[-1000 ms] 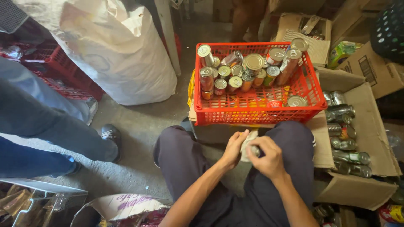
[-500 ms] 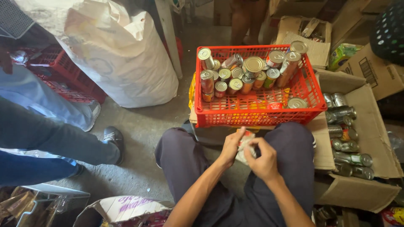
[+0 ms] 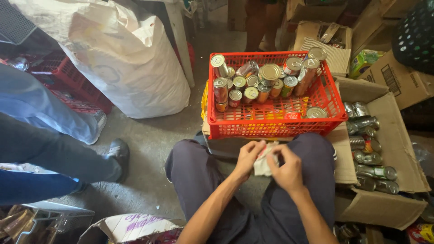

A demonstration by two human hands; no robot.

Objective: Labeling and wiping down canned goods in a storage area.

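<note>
Both hands, left and right, pinch a small pale label together over the seated person's lap, just near of a red crate of tins.

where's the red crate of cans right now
In the head view the red crate sits on the floor just ahead of the person's knees, between the big white sack and the cardboard box.

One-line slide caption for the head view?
Seated person's left hand and right hand grip a white cloth before a red crate of tin cans.
</note>
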